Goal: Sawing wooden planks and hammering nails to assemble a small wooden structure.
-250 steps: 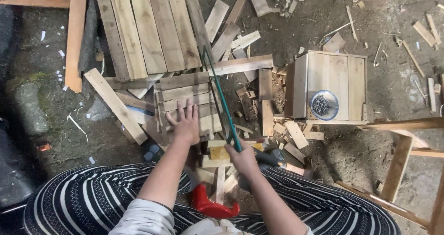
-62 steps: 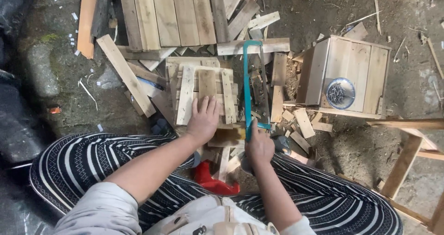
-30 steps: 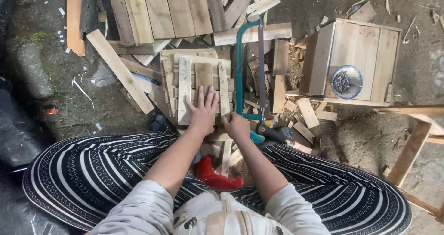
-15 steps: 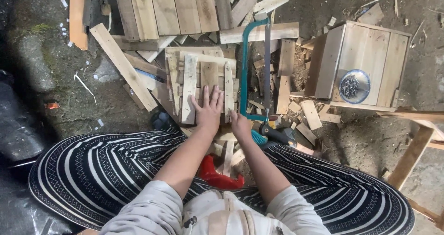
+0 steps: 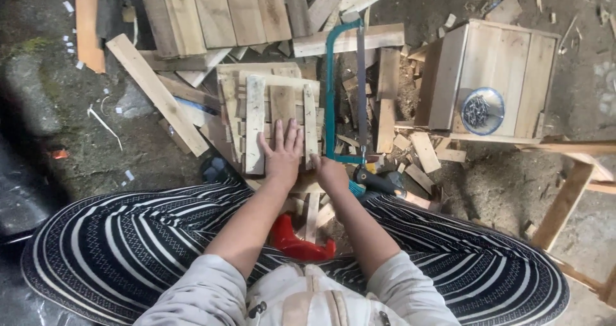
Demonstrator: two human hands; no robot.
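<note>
While the left hand lies flat, fingers spread and gripping nothing, it presses down on a small slatted wooden frame that rests on the ground just ahead of the person's knees. Just beside it to the right, the right hand sits at the near edge of that frame; its fingers seem curled, though from this angle I cannot tell whether it grasps anything. A green-framed bow saw lies on the scrap wood immediately right of the frame, its blade running away from the person and its dark handle close beside the right hand, without clear contact. A red tool lies low between the knees, partly hidden by the forearms. The wide striped skirt spreads across the bottom of the view. Beyond the frame, a row of planks lies side by side, with a long loose board slanting across the ground to the left. To the right stands a wooden box, and on its top sits a small round dish of nails. Offcuts litter the dirt between the saw and the box
</note>
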